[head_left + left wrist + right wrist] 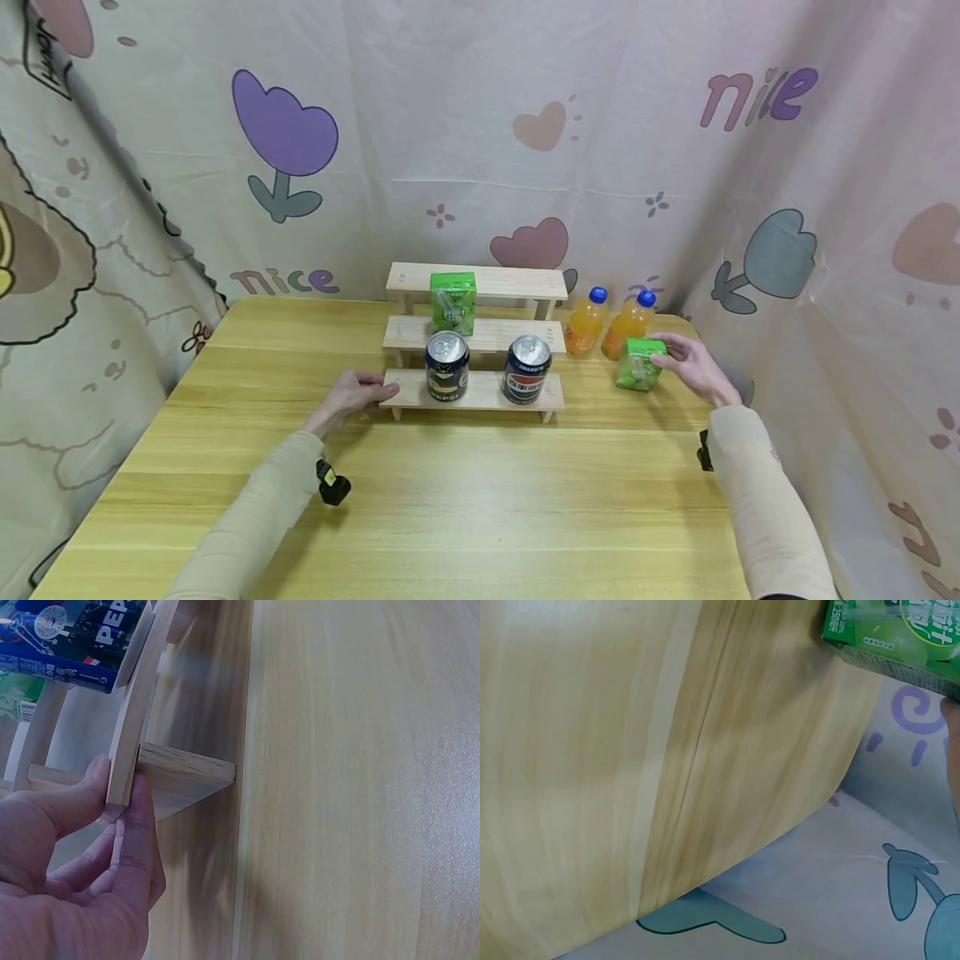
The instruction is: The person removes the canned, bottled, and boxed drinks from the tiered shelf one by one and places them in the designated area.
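Observation:
My left hand (357,395) pinches the left end of the lowest step of a three-tier wooden rack (480,392); in the left wrist view the thumb and fingers (136,847) clasp the board's end from both sides. At the right, my right hand (694,365) grips a green juice carton (637,367) by its upper right side. Only the carton's lower part (900,637) and a bit of a finger show in the right wrist view. On the lowest step stand two dark blue Pepsi cans, one left (447,367) and one right (527,369). Another green carton (453,302) stands on the middle step.
Two orange drink bottles with blue caps, a left one (585,325) and a right one (628,325), stand between the rack and the held carton. The wooden table (480,508) meets a patterned curtain (450,125) at the back and sides.

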### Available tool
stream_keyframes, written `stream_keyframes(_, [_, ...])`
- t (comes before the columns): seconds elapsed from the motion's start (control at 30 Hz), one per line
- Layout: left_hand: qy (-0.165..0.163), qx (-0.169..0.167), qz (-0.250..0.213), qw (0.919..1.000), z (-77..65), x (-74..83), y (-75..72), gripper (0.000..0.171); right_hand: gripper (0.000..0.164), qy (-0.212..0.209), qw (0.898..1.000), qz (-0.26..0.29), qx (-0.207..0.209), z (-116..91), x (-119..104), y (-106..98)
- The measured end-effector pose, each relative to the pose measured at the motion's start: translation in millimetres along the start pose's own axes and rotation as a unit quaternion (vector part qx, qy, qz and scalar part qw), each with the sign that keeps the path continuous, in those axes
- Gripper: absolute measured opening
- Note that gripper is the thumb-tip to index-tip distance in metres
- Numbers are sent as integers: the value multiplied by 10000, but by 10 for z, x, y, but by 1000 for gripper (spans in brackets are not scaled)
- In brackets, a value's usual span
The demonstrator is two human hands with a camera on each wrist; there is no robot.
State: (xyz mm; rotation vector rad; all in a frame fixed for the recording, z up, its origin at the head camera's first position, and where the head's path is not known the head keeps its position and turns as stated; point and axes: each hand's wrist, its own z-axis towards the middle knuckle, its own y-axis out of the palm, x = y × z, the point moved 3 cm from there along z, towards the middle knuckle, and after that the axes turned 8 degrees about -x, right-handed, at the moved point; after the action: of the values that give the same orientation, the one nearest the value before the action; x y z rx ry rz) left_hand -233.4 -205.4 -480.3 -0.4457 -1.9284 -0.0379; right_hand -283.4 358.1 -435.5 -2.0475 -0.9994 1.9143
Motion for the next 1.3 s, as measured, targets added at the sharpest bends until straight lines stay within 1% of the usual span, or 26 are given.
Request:
stream_keyframes(0.13, [8, -36, 47, 10000, -10, 5, 4, 61, 55, 22, 9999, -120, -24, -28, 35, -20])
stream_keyframes(0.27, [17, -52, 25, 10000, -12, 13, -4, 60, 56, 26, 9999, -99, -78, -31, 51, -23])
stream_keyframes(0.47, [-68, -32, 19, 10000, -7, 16, -7, 62, 59, 92, 9998, 108, -134, -25, 26, -13])
stream_keyframes(0.6, [-29, -53, -18, 10000, -3, 18, 2, 60, 63, 71, 9993, 344, 91, -25, -43, -40])
stream_keyframes(0.7, [23, -59, -24, 10000, -10, 18, 0, 60, 63, -49, 9989, 204, 419, -12, -138, -66])
stream_keyframes(0.8, [38, -45, 46, 10000, -19, 17, -9, 61, 61, -220, 9969, 33, 751, 13, -281, -68])
stream_keyframes(0.87, [17, -34, 87, 10000, -17, 23, -11, 61, 59, -404, 9940, 28, 1013, 32, -400, -59])
stream_keyframes(0.97, [-59, -36, 99, 9999, -6, 25, -13, 61, 56, -793, 9883, 103, 1297, 72, -619, -15])
stream_keyframes(1.03, [-118, -31, 77, 9999, 3, 20, -12, 61, 53, -1032, 9848, 138, 1390, 100, -784, 33])
stream_keyframes(1.1, [-176, -17, 54, 9998, 12, 10, -11, 61, 51, -1167, 9836, 103, 1374, 129, -947, 92])
stream_keyframes(1.17, [-176, -18, 69, 9998, 17, 0, -11, 61, 52, -1178, 9846, 98, 1287, 158, -1099, 162])
stream_keyframes(1.3, [-149, -8, 110, 9998, 18, -8, -14, 61, 57, -1123, 9895, 188, 896, 238, -1366, 312])
